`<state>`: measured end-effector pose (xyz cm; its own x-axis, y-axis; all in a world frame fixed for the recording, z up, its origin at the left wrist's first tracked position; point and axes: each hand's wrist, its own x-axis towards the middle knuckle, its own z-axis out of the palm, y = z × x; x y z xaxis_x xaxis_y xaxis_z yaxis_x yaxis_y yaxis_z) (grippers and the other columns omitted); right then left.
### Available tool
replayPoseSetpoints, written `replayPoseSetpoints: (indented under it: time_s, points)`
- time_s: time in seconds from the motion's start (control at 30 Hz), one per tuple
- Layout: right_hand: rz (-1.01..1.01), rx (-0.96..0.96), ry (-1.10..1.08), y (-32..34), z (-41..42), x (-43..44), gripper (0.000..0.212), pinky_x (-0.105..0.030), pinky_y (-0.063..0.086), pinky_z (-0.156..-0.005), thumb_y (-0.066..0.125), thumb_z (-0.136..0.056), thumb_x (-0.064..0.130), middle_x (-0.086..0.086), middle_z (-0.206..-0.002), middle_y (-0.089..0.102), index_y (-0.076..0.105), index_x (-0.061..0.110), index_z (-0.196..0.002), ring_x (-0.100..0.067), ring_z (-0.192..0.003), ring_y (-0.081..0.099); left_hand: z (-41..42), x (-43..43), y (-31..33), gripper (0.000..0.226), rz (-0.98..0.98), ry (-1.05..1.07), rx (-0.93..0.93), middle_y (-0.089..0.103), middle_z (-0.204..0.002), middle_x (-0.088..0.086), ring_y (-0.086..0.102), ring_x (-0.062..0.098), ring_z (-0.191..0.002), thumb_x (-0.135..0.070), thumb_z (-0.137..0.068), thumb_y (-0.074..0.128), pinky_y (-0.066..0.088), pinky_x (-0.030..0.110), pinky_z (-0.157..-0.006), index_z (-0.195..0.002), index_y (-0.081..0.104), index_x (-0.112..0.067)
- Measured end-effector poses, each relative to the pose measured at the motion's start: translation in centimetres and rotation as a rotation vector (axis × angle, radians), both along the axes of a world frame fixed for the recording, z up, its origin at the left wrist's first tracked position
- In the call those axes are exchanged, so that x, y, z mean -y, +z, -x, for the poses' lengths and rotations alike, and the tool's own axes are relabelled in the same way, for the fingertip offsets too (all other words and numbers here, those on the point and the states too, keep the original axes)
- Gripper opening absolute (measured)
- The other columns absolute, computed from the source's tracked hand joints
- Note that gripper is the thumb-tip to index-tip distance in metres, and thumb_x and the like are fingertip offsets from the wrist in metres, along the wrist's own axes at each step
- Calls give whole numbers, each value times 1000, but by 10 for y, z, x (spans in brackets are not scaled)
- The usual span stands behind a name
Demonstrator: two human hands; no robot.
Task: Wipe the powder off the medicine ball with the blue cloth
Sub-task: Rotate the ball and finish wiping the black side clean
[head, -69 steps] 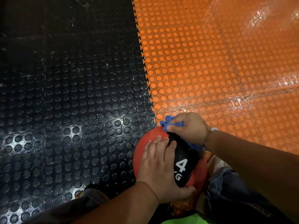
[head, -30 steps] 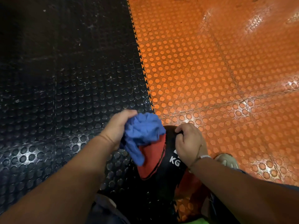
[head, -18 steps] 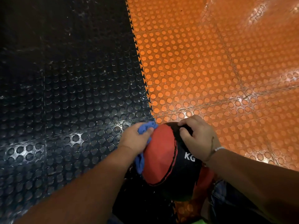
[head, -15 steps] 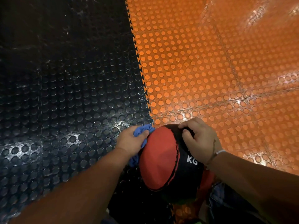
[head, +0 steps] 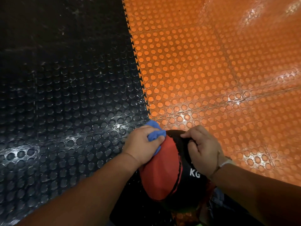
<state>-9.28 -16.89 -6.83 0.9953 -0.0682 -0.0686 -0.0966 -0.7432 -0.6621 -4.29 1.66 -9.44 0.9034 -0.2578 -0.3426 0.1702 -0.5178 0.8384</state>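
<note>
The red and black medicine ball [head: 162,173] with white "KG" lettering sits low in the head view, close to my body. My left hand [head: 141,144] grips the bunched blue cloth [head: 154,132] and presses it on the ball's upper left, at the top of the red panel. My right hand [head: 202,152] rests on the black panel at the ball's upper right, fingers curled over its top. I see no powder on the visible surface.
The floor is studded rubber matting: black tiles [head: 65,95] on the left, orange tiles [head: 211,70] on the right, joined by a toothed seam running up from the ball. My jeans-clad leg [head: 218,198] shows beside the ball at the bottom.
The cloth passed from my right hand to my left. My left hand came down onto the ball's left side and slid the cloth up toward its top. My right hand stayed holding the ball.
</note>
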Motion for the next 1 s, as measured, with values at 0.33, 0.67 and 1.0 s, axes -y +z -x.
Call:
replayPoseSetpoints:
  time_s: [0.33, 0.67, 1.0]
  points:
    - [31, -96, -59, -1, -7, 1, 42, -35, 48, -71, 29, -73, 32, 10, -85, 50, 65, 20, -89, -14, -80, 52, 25, -9, -1, 25, -118, 147, 21, 63, -93, -6, 57, 22, -97, -34, -81, 64, 41, 28, -94, -95, 76, -16]
    - [92, -99, -87, 7, -9, -11, 37, -28, 48, -68, 35, -75, 26, 15, -85, 48, 68, 21, -91, -13, -76, 53, 20, -13, 1, 17, -100, 159, 40, 52, -79, -15, 56, 21, -91, -25, -86, 66, 45, 33, -88, -98, 76, -18]
    - [55, -217, -94, 14, -17, -10, 35, -24, 40, -82, 37, -85, 23, 7, -98, 55, 70, 23, -96, -14, -92, 53, 46, -8, 15, 18, -19, 234, 240, 54, -87, -14, 52, -11, -81, -17, -86, 63, 37, 2, -75, -98, 75, -11]
